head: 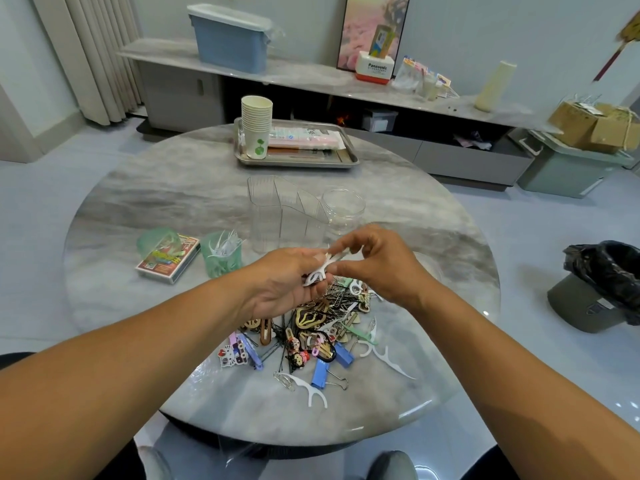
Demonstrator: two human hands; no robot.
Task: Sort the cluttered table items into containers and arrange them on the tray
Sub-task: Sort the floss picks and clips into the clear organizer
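Fingers (349, 247) of both hands pinch floss picks (320, 270).

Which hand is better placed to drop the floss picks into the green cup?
Probably the left hand: it grips the white floss picks and sits nearer the green cup, already holding picks. The right hand only pinches their tips, on the far side.

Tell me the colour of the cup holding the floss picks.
Translucent green cup, left of the clear organizer; head view.

Glossy marble table (173, 188), shiny metal tray (298, 163)
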